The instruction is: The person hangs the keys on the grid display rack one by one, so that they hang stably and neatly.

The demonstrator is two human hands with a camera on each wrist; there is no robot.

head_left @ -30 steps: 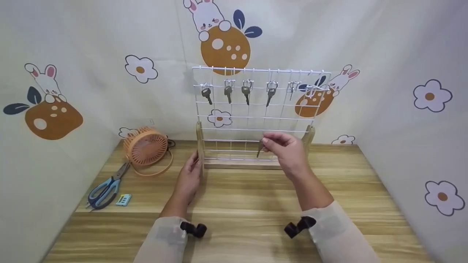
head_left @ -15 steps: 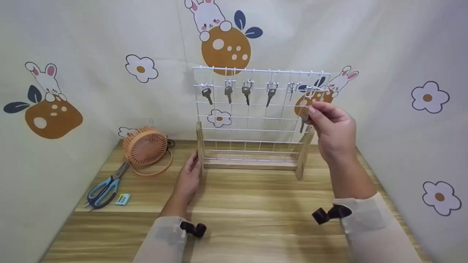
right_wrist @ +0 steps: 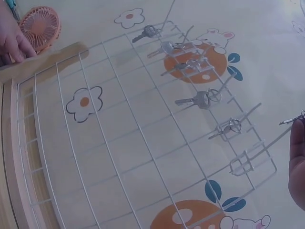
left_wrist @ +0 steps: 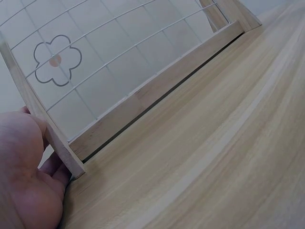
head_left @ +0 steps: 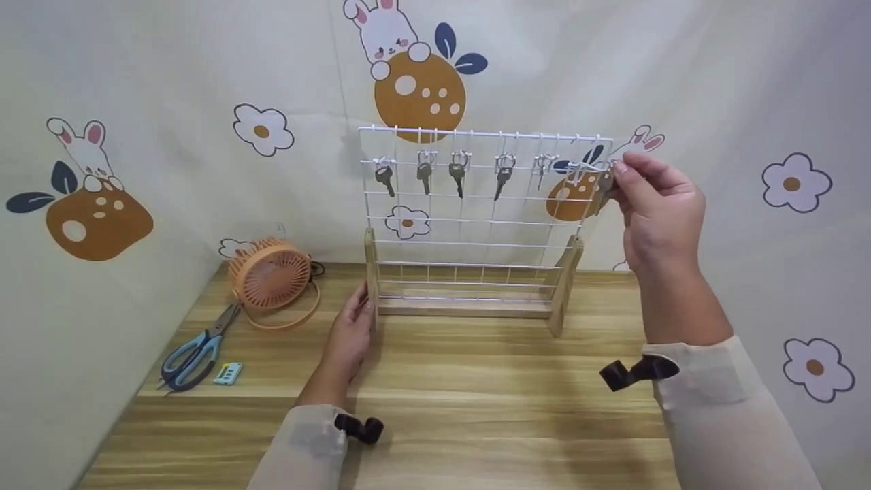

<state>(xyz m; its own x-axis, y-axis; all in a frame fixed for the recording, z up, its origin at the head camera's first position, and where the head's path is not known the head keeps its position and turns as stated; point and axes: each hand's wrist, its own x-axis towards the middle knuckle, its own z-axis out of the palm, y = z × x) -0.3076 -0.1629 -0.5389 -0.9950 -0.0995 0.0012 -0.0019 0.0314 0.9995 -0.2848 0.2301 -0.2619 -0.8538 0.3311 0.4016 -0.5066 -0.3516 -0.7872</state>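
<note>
A white wire grid rack [head_left: 476, 220] stands on wooden legs, with several keys hanging from hooks along its upper part, one of them a key [head_left: 503, 178] right of the middle. My right hand [head_left: 660, 211] pinches another key [head_left: 601, 190] near its ring, beside the rack's upper right corner. In the right wrist view this key [right_wrist: 289, 121] is at the tip of the bare rightmost hook [right_wrist: 264, 149]. My left hand [head_left: 350, 337] holds the rack's left wooden leg [left_wrist: 43, 117] low down, its fingers partly hidden behind the wood.
An orange fan [head_left: 274, 278] stands left of the rack. In front of it lie scissors [head_left: 197, 354] with blue handles and a small light-blue item [head_left: 228, 373]. Behind the wooden tabletop [head_left: 469, 381] hangs a patterned cloth [head_left: 170, 75].
My right hand has carried the key up and to the right, from before the rack's lower part to the rightmost hook. The left hand stays at the left leg.
</note>
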